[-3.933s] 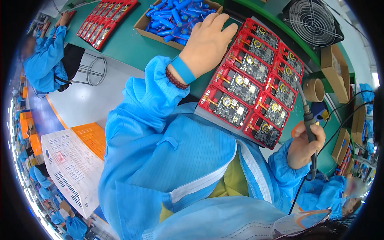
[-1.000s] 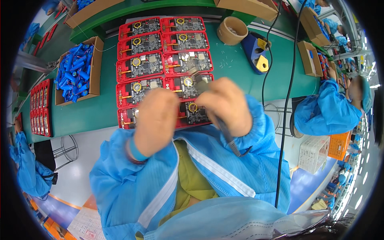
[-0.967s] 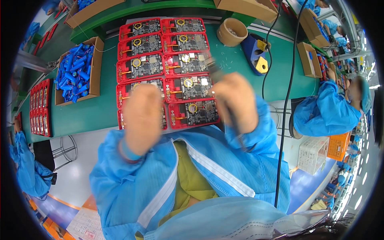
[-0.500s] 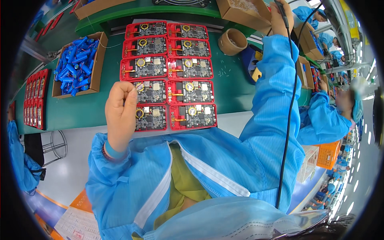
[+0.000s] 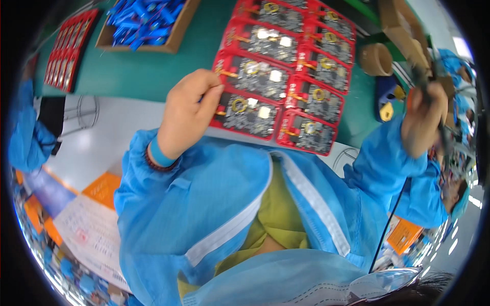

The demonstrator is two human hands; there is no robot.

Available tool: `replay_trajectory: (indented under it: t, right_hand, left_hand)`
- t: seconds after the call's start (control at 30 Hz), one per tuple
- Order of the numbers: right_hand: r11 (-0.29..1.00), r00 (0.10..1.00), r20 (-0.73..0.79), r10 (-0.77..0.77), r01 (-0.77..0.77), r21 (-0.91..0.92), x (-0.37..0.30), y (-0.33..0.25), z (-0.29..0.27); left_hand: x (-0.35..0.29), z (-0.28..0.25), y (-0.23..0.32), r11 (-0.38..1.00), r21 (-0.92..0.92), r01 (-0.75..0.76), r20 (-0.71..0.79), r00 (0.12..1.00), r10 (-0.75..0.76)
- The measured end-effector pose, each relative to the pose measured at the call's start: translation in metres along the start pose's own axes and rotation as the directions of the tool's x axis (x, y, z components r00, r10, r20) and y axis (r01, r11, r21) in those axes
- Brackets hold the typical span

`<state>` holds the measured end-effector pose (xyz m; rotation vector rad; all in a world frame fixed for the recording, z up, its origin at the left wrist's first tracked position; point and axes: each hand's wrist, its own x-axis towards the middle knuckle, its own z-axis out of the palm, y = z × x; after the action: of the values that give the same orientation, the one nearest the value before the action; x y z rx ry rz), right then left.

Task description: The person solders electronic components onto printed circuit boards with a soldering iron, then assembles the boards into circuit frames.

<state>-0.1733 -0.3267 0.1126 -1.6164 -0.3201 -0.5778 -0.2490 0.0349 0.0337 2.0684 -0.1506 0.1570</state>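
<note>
the nearest red-cased circuit board (image 5: 251,116) lies just right of the left hand (image 5: 188,113), its long axis running rightward from those curled fingers, whose hold i can't tell; the farther right hand (image 5: 427,120) grips a blurred dark-handled tool (image 5: 421,80).

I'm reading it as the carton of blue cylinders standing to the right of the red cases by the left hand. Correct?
No, the side is wrong: the head view shows the carton of blue cylinders standing to the left of the red cases by the left hand.
</note>
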Motion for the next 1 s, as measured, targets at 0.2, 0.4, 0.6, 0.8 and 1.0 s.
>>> replay_trajectory:
  t: [0.2, 0.4, 0.6, 0.8, 1.0]
  right_hand:
    - [0.991, 0.809, 0.585, -0.054, -0.027, 0.129, -0.079, -0.007, 0.076]
    - [0.984, 0.692, 0.719, 0.070, -0.165, 0.063, -0.086, -0.004, 0.106]
    - [0.992, 0.678, 0.731, 0.081, -0.129, 0.009, -0.088, 0.001, 0.109]
    - [0.987, 0.679, 0.725, 0.120, -0.159, -0.015, -0.091, 0.003, 0.109]
    - [0.992, 0.660, 0.744, 0.098, -0.128, -0.017, -0.089, 0.004, 0.111]
  left_hand:
    - [0.000, -0.002, -0.010, 0.985, 0.115, -0.127, 0.099, 0.988, 0.116]
    - [-0.001, -0.006, -0.015, 0.967, 0.136, -0.217, 0.122, 0.972, 0.201]
    - [-0.003, -0.006, -0.019, 0.968, 0.129, -0.216, 0.138, 0.970, 0.199]
    - [-0.001, -0.004, -0.020, 0.966, 0.128, -0.226, 0.126, 0.969, 0.211]
    - [-0.002, -0.003, -0.020, 0.963, 0.144, -0.229, 0.120, 0.970, 0.213]
